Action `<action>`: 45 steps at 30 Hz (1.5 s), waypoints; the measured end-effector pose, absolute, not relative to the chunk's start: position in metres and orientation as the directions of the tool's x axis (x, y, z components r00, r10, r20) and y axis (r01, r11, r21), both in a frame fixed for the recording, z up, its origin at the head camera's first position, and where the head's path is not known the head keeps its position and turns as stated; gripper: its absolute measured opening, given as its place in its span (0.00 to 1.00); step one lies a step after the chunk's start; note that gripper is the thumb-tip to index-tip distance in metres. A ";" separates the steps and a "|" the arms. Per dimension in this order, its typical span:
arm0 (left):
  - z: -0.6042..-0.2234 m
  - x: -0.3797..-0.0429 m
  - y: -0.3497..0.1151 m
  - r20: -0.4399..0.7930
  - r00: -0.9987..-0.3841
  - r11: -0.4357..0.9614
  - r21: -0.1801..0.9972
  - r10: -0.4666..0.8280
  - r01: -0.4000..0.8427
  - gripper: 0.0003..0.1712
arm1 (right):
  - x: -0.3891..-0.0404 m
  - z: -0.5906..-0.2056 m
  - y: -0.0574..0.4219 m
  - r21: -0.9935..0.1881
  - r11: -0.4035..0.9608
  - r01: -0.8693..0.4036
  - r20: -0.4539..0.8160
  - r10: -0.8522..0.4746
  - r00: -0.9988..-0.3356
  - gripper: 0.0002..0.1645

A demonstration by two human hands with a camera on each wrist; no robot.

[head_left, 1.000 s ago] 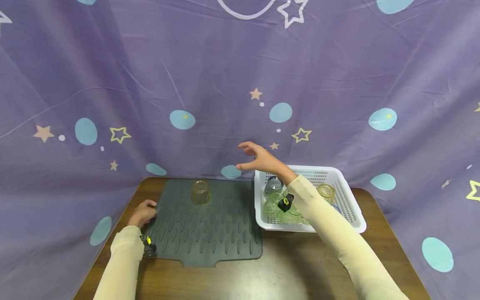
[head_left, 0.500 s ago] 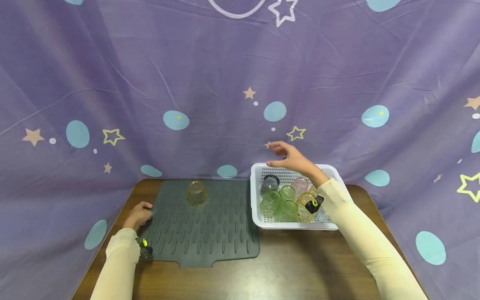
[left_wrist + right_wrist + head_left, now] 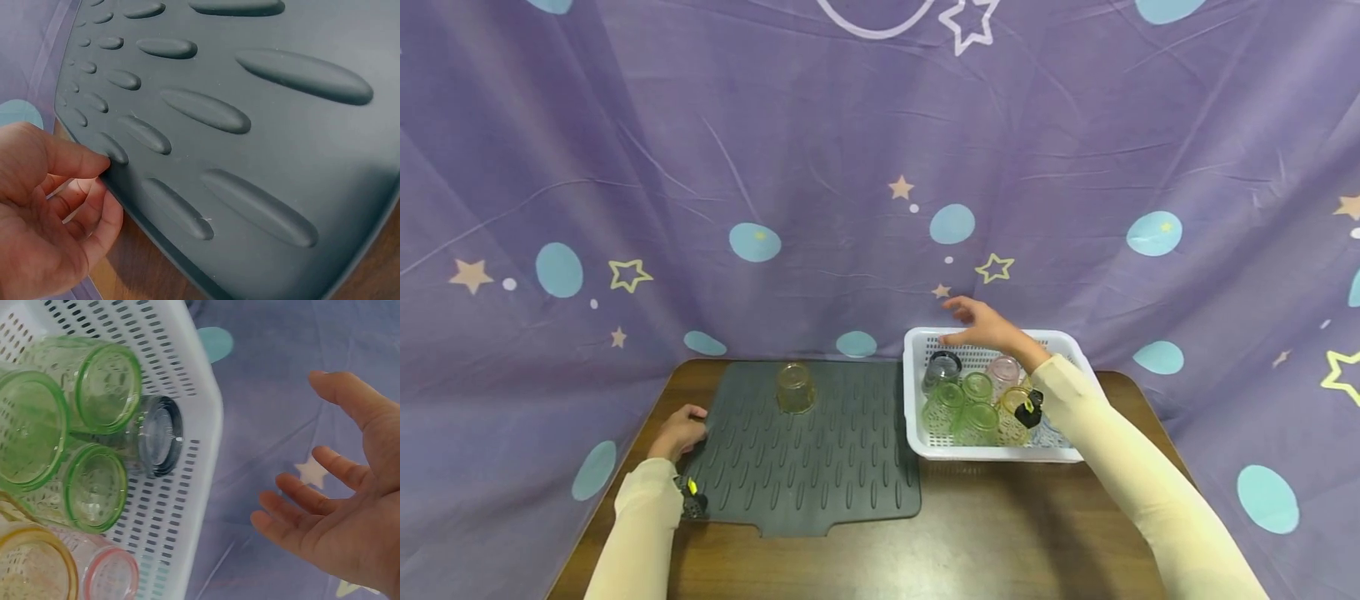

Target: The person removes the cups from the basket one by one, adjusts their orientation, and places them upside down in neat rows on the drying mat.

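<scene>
My left hand (image 3: 678, 432) is at the left edge of a dark grey ridged drying mat (image 3: 835, 475). In the left wrist view, its thumb lies on the mat's rim with the fingers curled at the edge, pinching it. An upside-down amber glass (image 3: 795, 388) stands on the mat near the back. Over the rear of a white plastic basket (image 3: 1000, 454) hovers my right hand (image 3: 988, 325), fingers spread and holding nothing. Inside the basket are several green glasses (image 3: 97, 487), a dark bluish glass (image 3: 164, 436), a pink glass (image 3: 112, 578) and a yellow glass (image 3: 40, 569).
The basket stands close against the mat's right side on a wooden table (image 3: 955, 542). A purple curtain (image 3: 850, 167) with stars and blue ovals hangs right behind the table. The right sleeve (image 3: 1120, 458) covers the basket's right end.
My right hand has moved right, then slightly lower over the basket, uncovering more of the glasses. The left hand stays at the mat's edge. The head view has shifted slightly.
</scene>
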State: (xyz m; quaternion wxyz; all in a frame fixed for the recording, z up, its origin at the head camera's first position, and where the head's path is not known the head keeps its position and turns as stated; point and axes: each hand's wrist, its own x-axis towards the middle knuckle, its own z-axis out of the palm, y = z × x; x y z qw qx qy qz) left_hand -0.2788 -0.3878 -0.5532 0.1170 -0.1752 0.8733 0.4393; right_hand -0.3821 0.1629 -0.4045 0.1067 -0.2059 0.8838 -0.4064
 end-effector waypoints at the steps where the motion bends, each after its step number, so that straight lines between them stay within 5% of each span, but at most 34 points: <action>1: -0.554 -0.279 -0.388 -0.359 -0.910 0.552 0.725 -0.206 -0.411 0.31 | -0.383 -0.406 0.162 -0.756 0.594 -0.275 -0.031 -0.452 -0.891 0.46; 24: -0.554 -0.281 -0.386 -0.360 -0.909 0.555 0.721 -0.210 -0.414 0.29 | -0.406 -0.434 0.147 -0.597 0.795 -0.111 -0.391 -0.409 -0.824 0.43; 45: -0.549 -0.277 -0.382 -0.341 -0.911 0.558 0.720 -0.233 -0.413 0.29 | -0.410 -0.455 0.129 -0.530 0.846 -0.055 -0.449 -0.335 -0.828 0.39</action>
